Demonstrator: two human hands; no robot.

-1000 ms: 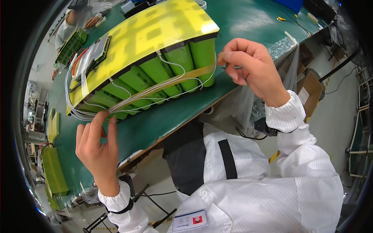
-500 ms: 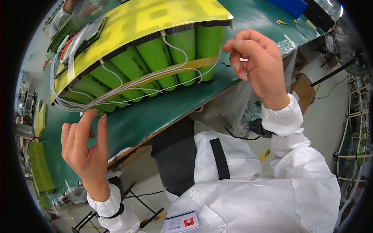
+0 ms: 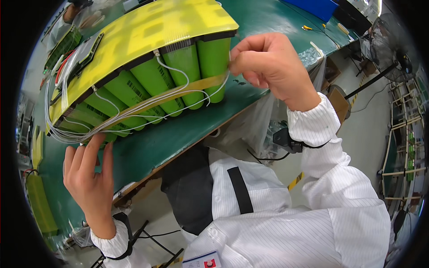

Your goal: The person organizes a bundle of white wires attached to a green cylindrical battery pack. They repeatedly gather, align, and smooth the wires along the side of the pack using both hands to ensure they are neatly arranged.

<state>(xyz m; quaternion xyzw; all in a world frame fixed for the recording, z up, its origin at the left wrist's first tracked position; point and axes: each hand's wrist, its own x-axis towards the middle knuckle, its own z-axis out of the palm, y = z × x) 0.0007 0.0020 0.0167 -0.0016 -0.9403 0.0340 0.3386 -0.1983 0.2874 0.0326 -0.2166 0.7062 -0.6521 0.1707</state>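
Note:
A battery pack of large green cells (image 3: pixel 138 89) with a yellow top board (image 3: pixel 161 27) stands tilted across the left and middle of the view. Thin white wires (image 3: pixel 80 135) run bundled along its near side, over a tan tape band (image 3: pixel 202 84). At the pack's right end, my right hand (image 3: pixel 272 62) pinches the end of one white wire between thumb and forefinger. My left hand (image 3: pixel 89 174) is open below the lower left corner, fingers apart, its forefinger tip at the wire bundle. On the board's left part lies a circuit module (image 3: pixel 87 51) with red leads.
The green work table (image 3: pixel 156 140) carries the pack; its edge runs diagonally before me. Clear plastic film (image 3: pixel 259 120) hangs from the edge. A blue bin (image 3: pixel 315 8) sits at the far right, a fan (image 3: pixel 393 51) beyond. Yellow-green packs (image 3: pixel 40 205) lie at left.
My right hand's fingers have closed on the wire end at the pack's right side. My left hand stays by the bundle. The whole view has shifted slightly.

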